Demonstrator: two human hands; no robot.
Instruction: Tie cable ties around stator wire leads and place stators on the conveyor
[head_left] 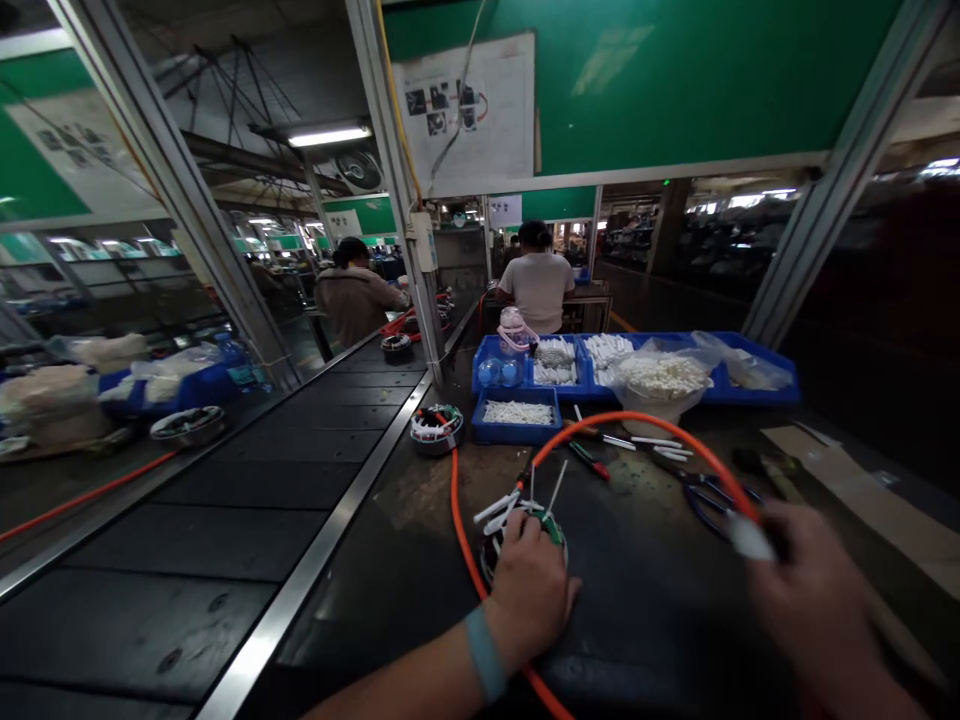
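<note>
My left hand [529, 590] rests closed over a round wound stator [499, 540] on the dark bench, with white sleeved leads [496, 508] sticking out from under the fingers. My right hand [817, 590] is blurred at the lower right; it is curled round a white tube-like piece [750, 540] near blue-handled scissors [709, 497]. An orange hose [645, 425] arcs over the bench between both hands.
A second stator [436, 428] lies by the conveyor belt [225, 520] on the left. Blue bins [517, 432] of white parts and a full white bowl [661, 385] stand behind. Red-handled cutters [589, 460] and loose white tubes [660, 445] lie mid-bench. Two people work farther back.
</note>
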